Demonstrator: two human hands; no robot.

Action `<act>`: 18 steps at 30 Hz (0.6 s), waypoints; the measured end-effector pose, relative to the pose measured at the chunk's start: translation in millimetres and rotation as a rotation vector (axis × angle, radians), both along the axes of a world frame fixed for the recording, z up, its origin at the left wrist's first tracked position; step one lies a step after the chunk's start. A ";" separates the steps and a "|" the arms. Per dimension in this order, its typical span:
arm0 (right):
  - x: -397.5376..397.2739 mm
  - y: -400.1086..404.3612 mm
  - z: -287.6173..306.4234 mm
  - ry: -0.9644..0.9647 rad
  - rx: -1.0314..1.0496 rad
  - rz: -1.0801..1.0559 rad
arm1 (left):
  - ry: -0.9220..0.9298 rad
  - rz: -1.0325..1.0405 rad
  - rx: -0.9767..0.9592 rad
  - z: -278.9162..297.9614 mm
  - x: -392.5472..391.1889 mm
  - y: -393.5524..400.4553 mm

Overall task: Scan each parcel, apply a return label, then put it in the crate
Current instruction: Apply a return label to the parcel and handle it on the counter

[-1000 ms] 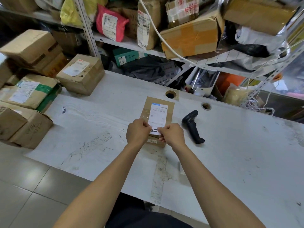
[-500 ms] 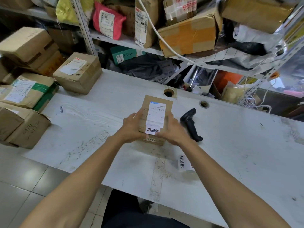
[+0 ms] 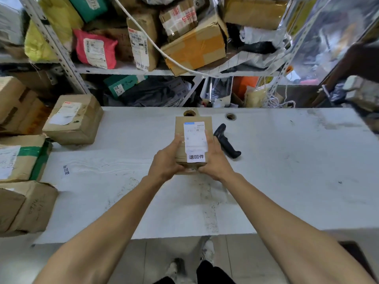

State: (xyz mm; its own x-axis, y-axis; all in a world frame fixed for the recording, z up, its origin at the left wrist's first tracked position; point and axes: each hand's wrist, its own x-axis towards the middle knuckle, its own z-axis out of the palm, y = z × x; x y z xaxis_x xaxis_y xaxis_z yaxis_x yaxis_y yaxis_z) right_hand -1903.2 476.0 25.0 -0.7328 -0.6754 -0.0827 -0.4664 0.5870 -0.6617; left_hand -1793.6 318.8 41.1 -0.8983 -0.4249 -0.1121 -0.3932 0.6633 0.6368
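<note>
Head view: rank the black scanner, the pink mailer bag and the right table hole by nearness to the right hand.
From the right hand:
1. Black scanner, just right of it on the table.
2. Table hole, beyond the scanner near the far edge.
3. Pink mailer bag, up left on the shelf.

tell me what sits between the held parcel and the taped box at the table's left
Nothing: in the head view only bare white table lies between the parcel and the taped box.

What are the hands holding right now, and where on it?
A small cardboard parcel, gripped by its long sides: left hand on the left side, right hand on the right.
</note>
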 end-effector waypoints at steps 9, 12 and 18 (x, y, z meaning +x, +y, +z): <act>24.9 151.8 45.7 0.159 -0.060 -0.499 | 0.157 -0.459 -0.057 55.9 -45.1 122.5; 43.4 230.3 51.3 0.180 -0.064 -0.678 | 0.188 -0.665 -0.057 62.3 -62.4 194.1; 105.3 395.8 49.3 0.207 -0.001 -1.067 | 0.192 -1.020 -0.028 58.7 -71.9 374.4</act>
State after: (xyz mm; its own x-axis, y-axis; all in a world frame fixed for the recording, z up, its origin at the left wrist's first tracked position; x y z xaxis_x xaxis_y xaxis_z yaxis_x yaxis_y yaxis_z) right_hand -1797.9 871.8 74.4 -0.9417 0.3179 0.1101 0.1814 0.7555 -0.6295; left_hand -1865.5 693.2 99.7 -0.8341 0.5473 0.0692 0.4700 0.6392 0.6087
